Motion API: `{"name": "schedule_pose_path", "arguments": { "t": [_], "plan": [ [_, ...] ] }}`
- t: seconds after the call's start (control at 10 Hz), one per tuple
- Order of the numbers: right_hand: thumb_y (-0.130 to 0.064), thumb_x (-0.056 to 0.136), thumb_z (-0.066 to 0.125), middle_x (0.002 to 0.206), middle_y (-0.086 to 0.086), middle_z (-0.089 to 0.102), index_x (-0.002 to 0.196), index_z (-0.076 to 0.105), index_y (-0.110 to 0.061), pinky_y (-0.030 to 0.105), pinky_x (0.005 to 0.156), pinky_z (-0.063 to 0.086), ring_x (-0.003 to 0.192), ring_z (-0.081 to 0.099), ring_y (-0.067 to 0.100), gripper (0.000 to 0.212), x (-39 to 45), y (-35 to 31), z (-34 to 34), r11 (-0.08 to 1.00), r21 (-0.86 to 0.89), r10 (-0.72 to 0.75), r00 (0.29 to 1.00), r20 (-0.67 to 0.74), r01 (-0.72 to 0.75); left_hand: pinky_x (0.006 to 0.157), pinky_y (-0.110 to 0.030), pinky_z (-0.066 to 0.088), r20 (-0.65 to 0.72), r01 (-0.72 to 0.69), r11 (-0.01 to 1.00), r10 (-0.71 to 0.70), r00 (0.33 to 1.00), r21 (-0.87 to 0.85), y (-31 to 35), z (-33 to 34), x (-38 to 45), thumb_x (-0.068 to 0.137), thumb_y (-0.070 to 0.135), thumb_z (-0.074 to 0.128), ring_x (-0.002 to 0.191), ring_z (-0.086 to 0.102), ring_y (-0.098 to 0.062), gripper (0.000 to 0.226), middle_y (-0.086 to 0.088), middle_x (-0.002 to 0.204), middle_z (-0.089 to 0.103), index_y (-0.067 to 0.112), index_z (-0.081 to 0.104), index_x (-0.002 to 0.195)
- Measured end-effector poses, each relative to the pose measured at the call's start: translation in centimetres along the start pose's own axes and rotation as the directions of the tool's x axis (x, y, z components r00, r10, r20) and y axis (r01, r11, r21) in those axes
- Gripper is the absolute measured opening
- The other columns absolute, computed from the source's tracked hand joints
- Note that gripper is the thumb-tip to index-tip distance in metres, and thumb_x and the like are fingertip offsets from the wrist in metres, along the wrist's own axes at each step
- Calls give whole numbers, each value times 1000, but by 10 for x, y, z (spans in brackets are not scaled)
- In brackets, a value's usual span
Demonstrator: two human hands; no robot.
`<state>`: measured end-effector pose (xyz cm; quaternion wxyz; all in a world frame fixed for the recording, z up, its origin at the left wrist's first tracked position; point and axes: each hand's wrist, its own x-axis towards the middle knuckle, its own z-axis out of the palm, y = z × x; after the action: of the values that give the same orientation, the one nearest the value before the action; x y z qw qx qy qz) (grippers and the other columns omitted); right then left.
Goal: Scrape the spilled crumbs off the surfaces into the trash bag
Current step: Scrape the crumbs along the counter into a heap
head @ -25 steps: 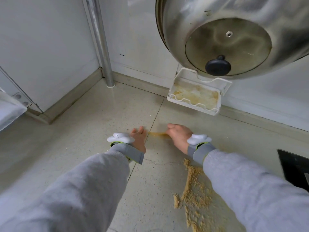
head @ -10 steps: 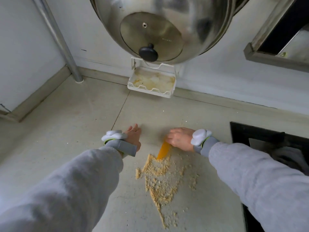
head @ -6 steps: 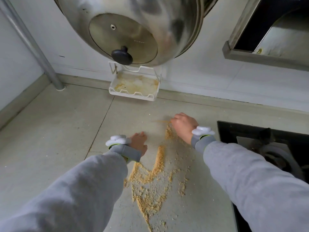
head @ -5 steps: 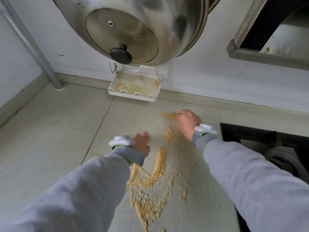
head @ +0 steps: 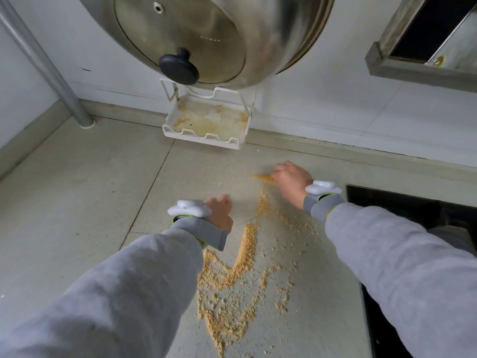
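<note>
On a speckled kitchen countertop (head: pixel 77 202), the right hand (head: pixel 291 180) pinches an orange scraper (head: pixel 263 178) just beyond a trail of crumbs (head: pixel 232 275) — the left hand (head: pixel 219 211) rests flat, fingers relaxed, beside them — below a wall-hung steel wok (head: pixel 271 34).

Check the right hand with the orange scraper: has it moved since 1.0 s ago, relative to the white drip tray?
Yes. The right hand with the orange scraper moved away from the crumbs, toward the wall and the white drip tray.
</note>
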<state>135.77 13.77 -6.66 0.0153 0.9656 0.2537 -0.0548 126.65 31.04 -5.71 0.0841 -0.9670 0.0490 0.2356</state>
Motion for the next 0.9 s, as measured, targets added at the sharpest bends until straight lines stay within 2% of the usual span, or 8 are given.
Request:
{"name": "schedule_pose_path", "arguments": {
  "t": [0.1, 0.2, 0.3, 0.4, 0.5, 0.7, 0.8, 0.9],
  "plan": [
    [3, 86, 50, 106, 16, 56, 103, 62, 1, 32, 84, 37, 107, 50, 30, 21, -32, -18, -1, 997, -10, -81, 997, 12, 81, 102, -35, 40, 24, -7, 993, 10, 1000, -122, -4, 4, 5, 99, 15, 34, 129, 44, -30, 49, -12, 139, 39, 7, 24, 147],
    [5, 63, 71, 84, 13, 63, 75, 68, -2, 23, 69, 35, 82, 60, 29, 14, -61, -38, -6, 982, -41, -183, 982, 49, 185, 112, -39, 30, 4, -11, 978, 12, 1000, -208, -7, 14, 3, 98, 11, 36, 138, 35, -30, 49, -12, 152, 28, 6, 30, 146],
    [-3, 29, 84, 59, 0, 59, 49, 63, -15, 18, 50, 31, 56, 59, 18, 31, -82, -56, -6, 952, -156, -271, 962, -33, 263, 113, -40, 27, 6, -44, 973, 47, 999, -228, -10, 19, -7, 98, 12, 35, 139, 32, -29, 49, -11, 154, 26, 5, 30, 146],
    [-5, 71, 68, 95, 7, 63, 86, 70, -7, 20, 77, 35, 93, 58, 23, 15, -102, -73, -4, 956, -133, -248, 962, 118, 262, 109, -34, 32, 7, -48, 971, 51, 999, -235, -14, 21, -22, 100, 16, 31, 134, 40, -30, 48, -11, 150, 32, 9, 26, 148],
    [-2, 92, 38, 122, 8, 52, 115, 59, -7, 25, 93, 32, 118, 42, 22, 31, -114, -82, -2, 962, -113, -221, 953, 207, 247, 99, -30, 38, 29, -26, 967, 34, 999, -252, -15, 23, -31, 102, 20, 27, 125, 48, -30, 49, -10, 146, 38, 8, 20, 148],
    [-3, 93, 38, 117, 6, 56, 112, 58, -8, 26, 92, 31, 110, 47, 22, 28, -143, -97, 9, 954, -113, -250, 945, 211, 278, 93, -27, 41, 47, -60, 960, 76, 996, -274, -14, 23, -43, 101, 24, 30, 121, 50, -27, 51, -10, 140, 45, 9, 19, 149],
    [0, 91, 44, 109, 13, 58, 102, 63, 0, 29, 82, 34, 106, 48, 26, 22, -136, -80, 7, 983, 89, -168, 980, 106, 159, 83, -24, 44, 37, -105, 961, 118, 992, -257, -11, 17, -37, 100, 27, 28, 113, 51, -24, 49, -11, 142, 44, 7, 28, 145],
    [-2, 90, 47, 102, 12, 58, 96, 65, -2, 35, 77, 42, 103, 48, 28, 20, -124, -52, 1, 988, 151, -37, 999, 3, 36, 104, -32, 37, -22, -137, 964, 136, 990, -229, 5, 5, -28, 98, 25, 24, 131, 42, -28, 51, -10, 149, 34, 7, 33, 144]
  ]
}}
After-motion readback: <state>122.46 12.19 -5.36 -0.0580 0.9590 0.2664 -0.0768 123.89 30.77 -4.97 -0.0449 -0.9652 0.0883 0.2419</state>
